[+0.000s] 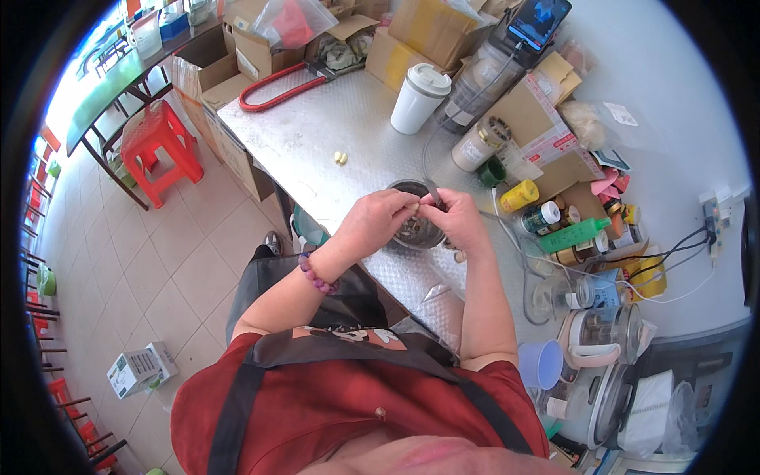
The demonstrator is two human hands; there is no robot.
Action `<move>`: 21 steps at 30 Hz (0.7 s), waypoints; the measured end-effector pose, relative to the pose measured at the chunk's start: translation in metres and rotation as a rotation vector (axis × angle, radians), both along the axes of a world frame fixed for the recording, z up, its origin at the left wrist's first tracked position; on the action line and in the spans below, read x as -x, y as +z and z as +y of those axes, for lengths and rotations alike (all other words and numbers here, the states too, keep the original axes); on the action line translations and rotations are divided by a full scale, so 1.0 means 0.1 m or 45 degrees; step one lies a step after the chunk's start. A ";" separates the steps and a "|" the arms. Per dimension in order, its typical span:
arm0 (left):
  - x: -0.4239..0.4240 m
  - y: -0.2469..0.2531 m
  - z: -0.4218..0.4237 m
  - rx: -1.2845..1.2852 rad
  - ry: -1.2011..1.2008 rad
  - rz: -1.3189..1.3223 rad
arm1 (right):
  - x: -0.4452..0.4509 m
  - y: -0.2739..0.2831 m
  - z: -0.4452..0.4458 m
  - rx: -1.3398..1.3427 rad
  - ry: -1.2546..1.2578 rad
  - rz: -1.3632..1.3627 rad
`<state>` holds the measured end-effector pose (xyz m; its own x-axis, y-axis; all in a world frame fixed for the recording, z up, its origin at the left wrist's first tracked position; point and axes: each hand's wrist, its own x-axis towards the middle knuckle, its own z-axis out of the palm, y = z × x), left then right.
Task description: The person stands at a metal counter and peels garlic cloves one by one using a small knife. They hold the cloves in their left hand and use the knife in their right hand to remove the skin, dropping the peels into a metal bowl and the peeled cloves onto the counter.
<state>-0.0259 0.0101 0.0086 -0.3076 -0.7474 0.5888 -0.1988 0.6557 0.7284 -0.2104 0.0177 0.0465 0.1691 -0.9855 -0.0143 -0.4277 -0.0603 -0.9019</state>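
Observation:
My left hand (373, 218), with a purple bead bracelet on its wrist, pinches a small pale piece that looks like a garlic clove (414, 206). The fingertips of my right hand (456, 217) meet it there, and a knife blade (432, 191) sticks out between that hand's thumb and fingers. Both hands are over a dark round bowl (428, 239), which holds scraps that look like skins. Two peeled garlic cloves (340, 158) lie on the metal tabletop (309, 139), left of the bowl and farther back.
A white lidded cup (420, 98) and a red U-shaped lock (282, 89) stand or lie toward the back. Jars, a green bottle (575, 234), a blue cup (540, 364) and cables crowd the right side. Cardboard boxes line the back. A red stool (160, 148) stands on the floor at left.

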 end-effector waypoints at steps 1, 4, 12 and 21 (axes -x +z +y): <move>0.00 0.00 0.00 0.013 0.003 -0.005 | 0.00 -0.02 0.00 0.004 -0.003 -0.003; -0.01 -0.01 -0.02 0.034 0.005 -0.023 | -0.01 -0.04 -0.02 0.028 -0.008 0.004; 0.02 0.00 -0.05 0.109 0.062 -0.012 | -0.04 -0.09 -0.04 0.162 -0.028 0.129; 0.09 -0.02 -0.01 0.090 0.141 0.073 | -0.08 -0.17 -0.04 0.287 -0.129 0.035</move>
<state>-0.0348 0.0091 0.0064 -0.1902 -0.7308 0.6555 -0.2321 0.6823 0.6933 -0.2020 0.0139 0.0296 0.0716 -0.9763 0.2044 -0.4658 -0.2140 -0.8586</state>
